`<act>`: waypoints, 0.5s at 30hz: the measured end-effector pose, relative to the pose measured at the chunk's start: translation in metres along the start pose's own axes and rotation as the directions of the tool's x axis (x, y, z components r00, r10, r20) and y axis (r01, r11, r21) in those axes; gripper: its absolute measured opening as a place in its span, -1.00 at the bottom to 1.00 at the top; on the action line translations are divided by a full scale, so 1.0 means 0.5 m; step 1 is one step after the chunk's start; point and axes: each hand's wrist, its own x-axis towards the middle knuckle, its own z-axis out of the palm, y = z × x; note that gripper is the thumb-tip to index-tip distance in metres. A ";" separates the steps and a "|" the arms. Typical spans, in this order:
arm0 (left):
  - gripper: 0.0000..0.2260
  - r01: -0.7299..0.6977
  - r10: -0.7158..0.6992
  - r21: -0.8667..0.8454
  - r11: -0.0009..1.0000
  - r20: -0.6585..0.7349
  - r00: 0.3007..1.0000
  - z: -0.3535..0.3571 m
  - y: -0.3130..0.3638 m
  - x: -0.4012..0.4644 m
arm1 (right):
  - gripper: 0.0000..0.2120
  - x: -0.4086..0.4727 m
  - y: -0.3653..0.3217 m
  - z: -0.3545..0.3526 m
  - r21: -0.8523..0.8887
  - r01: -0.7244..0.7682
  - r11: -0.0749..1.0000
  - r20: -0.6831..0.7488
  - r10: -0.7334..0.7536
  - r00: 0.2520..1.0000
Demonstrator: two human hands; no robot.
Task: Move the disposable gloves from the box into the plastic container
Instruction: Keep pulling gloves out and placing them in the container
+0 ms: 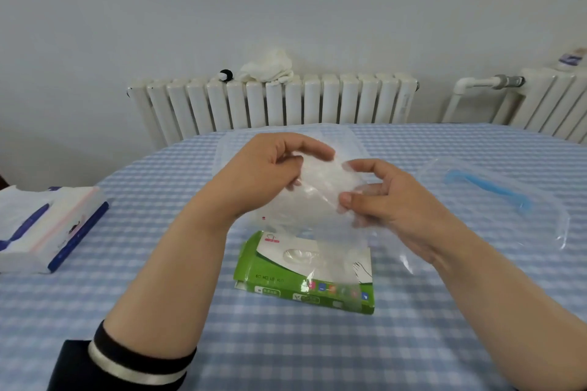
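both hands (324,190) raised; fingers curled

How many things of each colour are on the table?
Green: 1, the glove box
Clear: 3, the gloves held in both hands, the plastic container, the lid with a blue handle
White and blue: 1, the pack
Total: 5

box (305,273) print blurred | container (286,140) largely behind both hands | tissue pack (41,228) cut by left edge
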 end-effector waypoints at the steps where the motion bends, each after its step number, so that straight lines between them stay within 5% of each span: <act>1: -0.61 0.012 -0.013 -0.003 1.000 -0.054 0.998 -0.002 -0.007 0.007 | -0.53 0.006 -0.003 -0.010 -0.032 0.002 0.999 -0.037 -0.003 0.999; 8: -0.76 0.138 -0.116 0.072 0.988 -0.256 0.960 -0.019 -0.048 0.054 | -0.62 0.115 -0.038 -0.066 -0.225 0.033 0.974 -0.290 -0.099 0.952; 15: -0.58 0.280 -0.206 0.421 0.863 -0.213 0.955 -0.032 -0.099 0.065 | -0.73 0.276 -0.041 -0.031 -0.605 0.052 0.795 -0.236 -0.241 0.941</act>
